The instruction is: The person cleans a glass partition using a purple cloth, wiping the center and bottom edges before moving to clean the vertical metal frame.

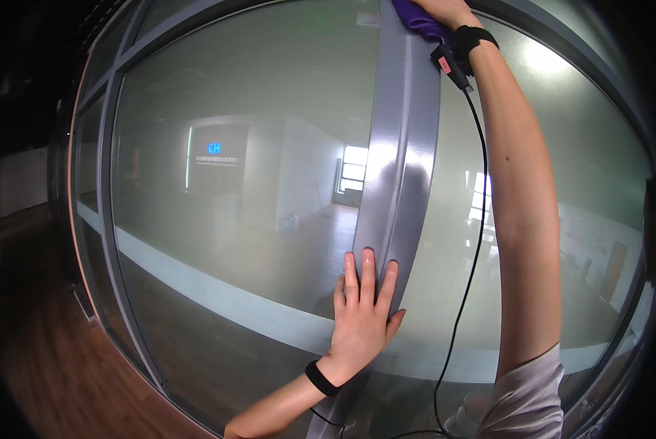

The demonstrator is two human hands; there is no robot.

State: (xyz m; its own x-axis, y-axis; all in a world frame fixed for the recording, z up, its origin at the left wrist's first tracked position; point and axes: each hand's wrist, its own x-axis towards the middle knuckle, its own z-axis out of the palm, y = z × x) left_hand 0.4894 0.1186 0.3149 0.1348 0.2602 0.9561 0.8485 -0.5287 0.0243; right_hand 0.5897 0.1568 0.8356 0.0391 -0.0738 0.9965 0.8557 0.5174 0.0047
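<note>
My right hand point(446, 12) is raised to the top of the picture, partly cut off by the edge, and holds a purple cloth point(418, 21) against the upper part of a grey metal door-frame post point(396, 142). Lower down, my left hand point(363, 318) lies flat on the same post, fingers spread, with nothing in it. Both wrists wear black bands. From a small black connector point(451, 67) at the right wrist, a thin black cable point(482, 203) hangs down beside the forearm. Glass panels point(240, 181) flank the post.
A pale frosted stripe point(223, 299) crosses the lower glass. The glass shows a lit sign point(213, 148), windows and a room, partly as reflections. Another metal frame upright point(108, 192) stands at left, beside a brown wooden floor point(59, 362).
</note>
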